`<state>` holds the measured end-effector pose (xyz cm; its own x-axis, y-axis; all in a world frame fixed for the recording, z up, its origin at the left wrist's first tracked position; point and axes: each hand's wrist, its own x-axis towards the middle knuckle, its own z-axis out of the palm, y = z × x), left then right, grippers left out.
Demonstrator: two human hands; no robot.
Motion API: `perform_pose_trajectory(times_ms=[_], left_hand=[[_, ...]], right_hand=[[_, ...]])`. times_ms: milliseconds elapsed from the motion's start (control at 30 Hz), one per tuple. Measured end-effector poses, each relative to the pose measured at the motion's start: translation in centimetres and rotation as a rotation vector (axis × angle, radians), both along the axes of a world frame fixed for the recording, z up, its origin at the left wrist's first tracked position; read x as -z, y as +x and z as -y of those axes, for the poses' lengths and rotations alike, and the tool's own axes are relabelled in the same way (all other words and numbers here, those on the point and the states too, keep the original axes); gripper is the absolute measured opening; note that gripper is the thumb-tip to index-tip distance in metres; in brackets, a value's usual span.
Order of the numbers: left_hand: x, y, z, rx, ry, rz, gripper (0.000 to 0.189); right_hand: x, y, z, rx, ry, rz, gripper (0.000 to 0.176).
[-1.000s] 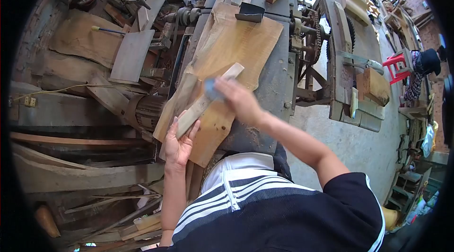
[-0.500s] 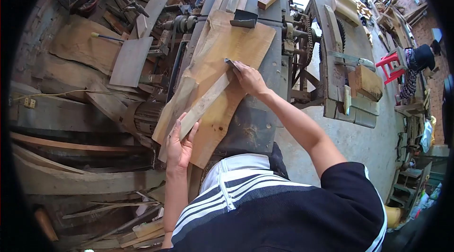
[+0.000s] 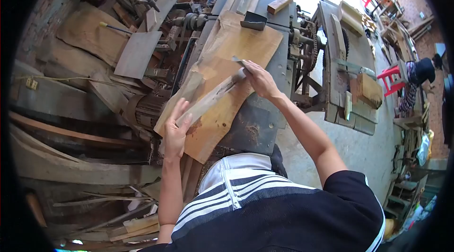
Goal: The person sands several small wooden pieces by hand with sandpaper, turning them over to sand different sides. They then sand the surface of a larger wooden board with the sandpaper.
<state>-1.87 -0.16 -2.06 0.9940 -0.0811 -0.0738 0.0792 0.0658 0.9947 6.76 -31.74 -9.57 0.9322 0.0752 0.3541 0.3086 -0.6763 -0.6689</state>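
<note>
A narrow wooden strip (image 3: 210,99) lies slantwise over a wide, rough-edged wooden board (image 3: 255,51), a dark crack showing along its face. At the strip's near end is my left hand (image 3: 175,133), its thumb on one side and its fingers on the other. My right hand (image 3: 261,80) is closed at the far end, pinching a dark grey piece of sandpaper (image 3: 238,61) against the strip. The palm hides part of that end. Farther up the board rests a curled dark sheet of sandpaper (image 3: 254,21).
The board lies on a metal machine table (image 3: 253,124). A short wood block (image 3: 283,2) sits at its far end. To the right stands a saw bench (image 3: 354,58) with a toothed blade. Scrap wood and a motor (image 3: 146,110) crowd the left. A person (image 3: 416,74) is at far right.
The strip has turned, so a cracked face now shows. My left fingers have loosened and straightened somewhat along it. More of the sandpaper sticks out beyond my right fingers.
</note>
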Motion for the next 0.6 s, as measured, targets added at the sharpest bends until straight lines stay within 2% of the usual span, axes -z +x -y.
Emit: perform_pose_trajectory(times_ms=[33,100,133,167,233,300,333,433,467,500,567,600], left_hand=[[0.4,0.0,-0.1,0.013,0.007,-0.009,0.052],[1.4,-0.4,-0.5,-0.121,-0.329,-0.328,0.056],[2.9,-0.5,-1.0,-0.113,-0.426,-0.405,0.05],[2.8,-0.7,-0.7,-0.112,-0.421,-0.411,0.05],[2.1,-0.8,0.3,-0.015,-0.781,-0.59,0.044],[2.9,-0.8,0.1,-0.08,-0.804,-0.627,0.042],[3.1,-0.8,0.2,-0.105,-0.838,-0.615,0.042],[3.0,-1.3,0.3,-0.121,-0.858,-0.598,0.04],[2.9,-1.6,0.5,-0.115,-0.856,-0.6,0.039],[2.6,-1.7,0.8,-0.109,-0.855,-0.602,0.039],[1.6,-1.8,1.4,-0.115,-0.738,-0.52,0.037],[1.2,-1.7,1.6,-0.107,-0.739,-0.512,0.037]], right_hand=[[0.5,0.1,0.2,-0.105,-0.084,0.018,0.039],[2.2,0.9,-0.2,-0.066,-0.112,0.021,0.04],[3.2,1.0,-0.6,-0.041,-0.151,0.041,0.042],[2.9,0.4,-1.7,-0.038,-0.147,0.035,0.042],[1.0,-2.3,-5.3,0.005,-0.025,-0.001,0.052],[1.1,-5.6,-8.9,-0.137,-0.002,0.135,0.063],[-1.2,-7.5,-9.8,-0.222,-0.09,0.137,0.063],[0.8,-6.0,-6.6,-0.274,-0.096,0.079,0.069],[0.8,-4.5,-5.1,-0.139,-0.03,-0.017,0.063],[-0.8,-2.5,-3.0,-0.105,0.021,-0.166,0.053],[4.6,-0.2,-1.8,0.127,-0.048,-0.009,0.046],[3.0,-1.0,-2.6,0.107,-0.022,-0.014,0.047]])
